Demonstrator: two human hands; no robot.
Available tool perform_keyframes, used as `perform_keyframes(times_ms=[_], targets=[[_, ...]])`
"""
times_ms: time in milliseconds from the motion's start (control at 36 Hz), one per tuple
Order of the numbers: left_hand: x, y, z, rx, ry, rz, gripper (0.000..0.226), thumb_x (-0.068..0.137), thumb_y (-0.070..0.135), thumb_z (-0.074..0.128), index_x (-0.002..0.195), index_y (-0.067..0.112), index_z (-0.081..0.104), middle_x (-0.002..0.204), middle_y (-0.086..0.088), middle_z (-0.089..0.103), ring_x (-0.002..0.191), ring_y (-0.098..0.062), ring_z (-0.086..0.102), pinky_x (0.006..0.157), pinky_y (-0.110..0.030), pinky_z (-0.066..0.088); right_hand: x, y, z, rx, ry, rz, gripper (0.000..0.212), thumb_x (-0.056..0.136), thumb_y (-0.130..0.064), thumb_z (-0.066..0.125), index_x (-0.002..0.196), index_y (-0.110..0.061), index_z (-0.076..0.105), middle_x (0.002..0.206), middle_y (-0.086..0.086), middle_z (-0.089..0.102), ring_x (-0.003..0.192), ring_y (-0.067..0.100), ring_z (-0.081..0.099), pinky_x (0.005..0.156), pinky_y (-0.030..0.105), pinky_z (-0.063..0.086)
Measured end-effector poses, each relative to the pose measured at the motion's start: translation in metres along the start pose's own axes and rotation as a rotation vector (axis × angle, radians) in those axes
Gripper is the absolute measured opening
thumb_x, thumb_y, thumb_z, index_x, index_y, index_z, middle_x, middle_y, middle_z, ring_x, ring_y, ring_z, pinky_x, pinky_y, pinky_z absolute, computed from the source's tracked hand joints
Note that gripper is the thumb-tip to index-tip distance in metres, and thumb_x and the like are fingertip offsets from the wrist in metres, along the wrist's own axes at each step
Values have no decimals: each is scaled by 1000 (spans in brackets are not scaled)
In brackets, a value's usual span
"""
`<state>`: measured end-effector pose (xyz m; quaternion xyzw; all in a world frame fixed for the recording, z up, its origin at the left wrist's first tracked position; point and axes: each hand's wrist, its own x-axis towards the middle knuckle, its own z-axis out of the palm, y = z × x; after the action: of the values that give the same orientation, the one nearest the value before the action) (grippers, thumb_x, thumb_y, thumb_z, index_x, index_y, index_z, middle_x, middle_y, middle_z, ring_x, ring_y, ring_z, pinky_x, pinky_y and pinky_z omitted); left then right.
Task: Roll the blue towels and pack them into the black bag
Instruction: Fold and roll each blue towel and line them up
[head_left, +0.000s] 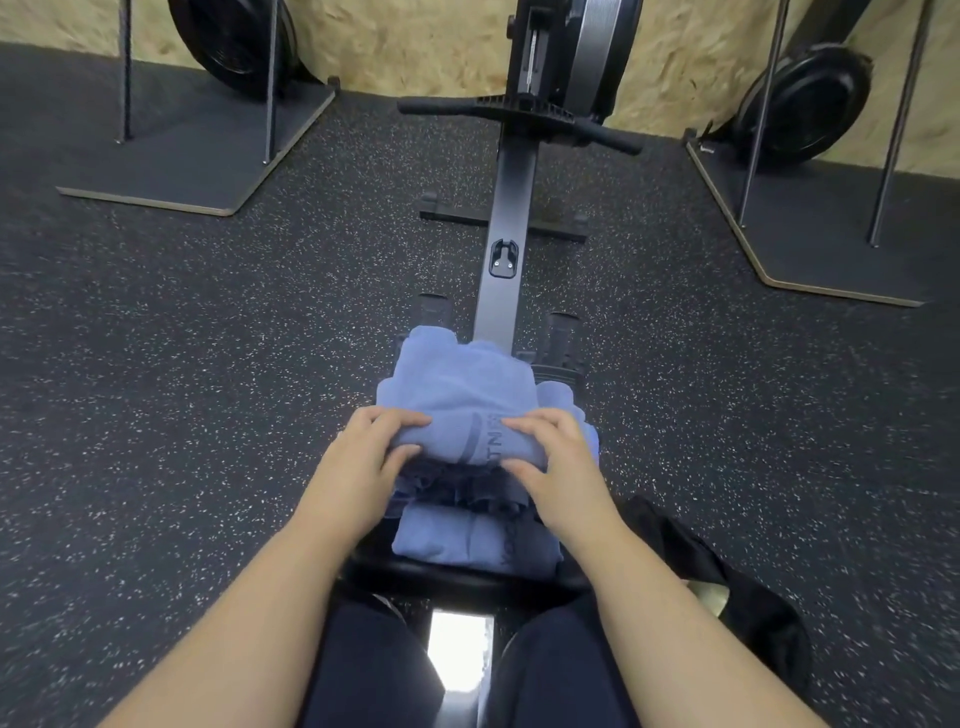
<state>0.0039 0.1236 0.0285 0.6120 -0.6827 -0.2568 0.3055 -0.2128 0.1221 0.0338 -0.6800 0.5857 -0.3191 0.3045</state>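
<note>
Currently my left hand (370, 448) and right hand (551, 451) both grip the soft blue terry towel roll (467, 441), fingers curled over its top, thumbs beneath its near edge. It sits atop a blue towel stack (470, 540) on the rower seat. Crumpled black fabric bag (727, 571) lies on the speckled rubber floor (182, 415), right.

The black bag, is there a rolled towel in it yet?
No; the black bag lies on the floor while both hands roll the top towel.

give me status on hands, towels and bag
Left hand and right hand both gripping the part-rolled top towel. Rolled towel nearer. Black bag at right, nothing blocking.
</note>
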Motion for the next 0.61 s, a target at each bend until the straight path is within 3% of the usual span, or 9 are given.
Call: perform_keyframes(times_ms=[139,250,333,444,528,611], targets=[[6,-2,5,-41,-38,-61,27,98,21,50,119,35,57,116,9,41,113,-14,47,102,-34,38,3,4,0,-27,-70,38,35,92,-14,61,126,-22,58,119,-10,43,100,-13,41,90,-5,19],[11,-2,11,100,36,-72,24,97,25,50,118,30,61,123,0,39,120,-22,34,105,-45,31,8,4,0,-35,-72,36,30,96,-14,54,126,-19,59,117,-8,45,105,-2,42,91,-5,20],[16,-2,15,214,162,84,20,94,20,53,109,23,64,125,-10,48,116,-26,38,98,-49,33,12,5,2,-63,-67,43,29,99,-14,48,125,-18,60,116,-5,46,109,5,44,91,-3,20],[22,2,20,279,162,384,34,78,2,48,102,26,57,100,-1,58,92,-24,49,89,-33,31,17,5,5,-99,-62,67,29,101,-18,44,124,-20,60,114,-4,46,112,13,47,94,12,26],[19,13,21,266,128,377,33,77,13,40,100,23,62,97,2,59,91,-17,46,88,-26,23,19,4,7,-97,-52,96,29,102,-20,41,123,-20,60,114,-2,48,114,17,47,95,19,29],[17,11,23,291,109,333,26,81,32,56,105,28,60,103,6,56,101,-13,44,100,-29,17,20,3,8,-138,-42,103,29,102,-23,38,122,-20,59,118,1,50,114,18,47,94,21,30]])
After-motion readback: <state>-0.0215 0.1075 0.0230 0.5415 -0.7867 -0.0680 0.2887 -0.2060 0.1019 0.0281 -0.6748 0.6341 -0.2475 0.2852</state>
